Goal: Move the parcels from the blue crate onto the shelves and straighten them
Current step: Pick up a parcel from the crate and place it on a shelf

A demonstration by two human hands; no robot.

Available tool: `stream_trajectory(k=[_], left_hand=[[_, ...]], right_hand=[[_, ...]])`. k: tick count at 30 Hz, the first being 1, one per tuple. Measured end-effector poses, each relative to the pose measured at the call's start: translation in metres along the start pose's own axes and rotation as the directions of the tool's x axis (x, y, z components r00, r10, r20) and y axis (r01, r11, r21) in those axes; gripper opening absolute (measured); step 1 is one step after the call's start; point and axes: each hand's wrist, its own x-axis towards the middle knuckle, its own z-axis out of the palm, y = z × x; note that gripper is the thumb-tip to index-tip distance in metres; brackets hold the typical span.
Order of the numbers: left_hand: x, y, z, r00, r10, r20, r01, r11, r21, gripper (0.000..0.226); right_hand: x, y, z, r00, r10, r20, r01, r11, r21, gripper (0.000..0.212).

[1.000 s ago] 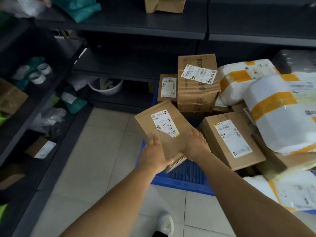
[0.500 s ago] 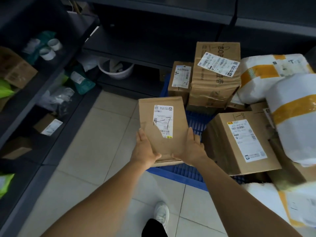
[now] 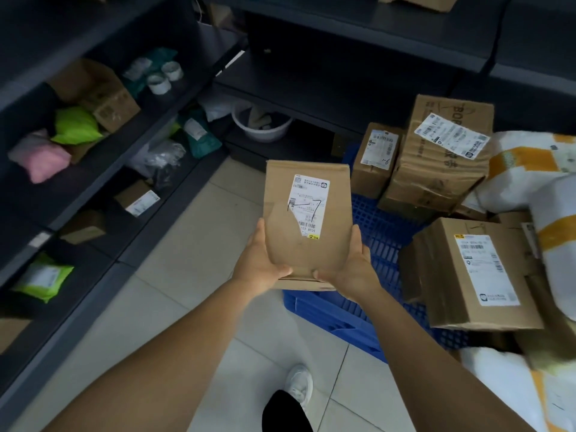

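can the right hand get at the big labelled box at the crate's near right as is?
Probably not yet: the right hand and left hand both grip the flat brown parcel. The labelled box itself lies uncovered, just right of it.

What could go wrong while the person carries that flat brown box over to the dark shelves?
The flat brown cardboard parcel is held only at its lower corners by the left hand and right hand, so it might tip forward and drop. The piled parcels in the blue plastic crate could slide.

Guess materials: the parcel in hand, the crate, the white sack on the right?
Held parcel: matte brown cardboard, creased, paper label. Blue crate: likely moulded plastic, gridded ribs. White sack: seemingly soft plastic wrap, wrinkled, banded with yellow tape.
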Motion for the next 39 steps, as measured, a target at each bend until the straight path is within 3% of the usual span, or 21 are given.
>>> stream_trajectory(k=[11,22,33,39], left_hand=[[-0.106,-0.065,-0.125,0.963,0.017,-0.269,-0.058,0.988,-0.146,0.114],[-0.304,-0.177,-0.237,0.816,-0.008,-0.578,-0.141,0.967,-0.212,0.11],[-0.494,-0.26,-0.324,0.584,-0.118,-0.803,-0.154,0.955,-0.253,0.107],[-0.574,-0.29,-0.357,0.448,-0.16,-0.88,-0.147,0.957,-0.248,0.101]], right_hand=[[-0.105,-0.111,0.068,0.957,-0.291,0.014,0.291,0.957,-0.008,0.127],[-0.279,-0.193,0.182,0.82,-0.562,0.11,0.568,0.822,-0.044,0.126],[-0.448,-0.266,0.274,0.551,-0.796,0.251,0.821,0.571,0.009,0.126],[-0.512,-0.303,0.321,0.399,-0.844,0.359,0.886,0.456,0.086,0.131]])
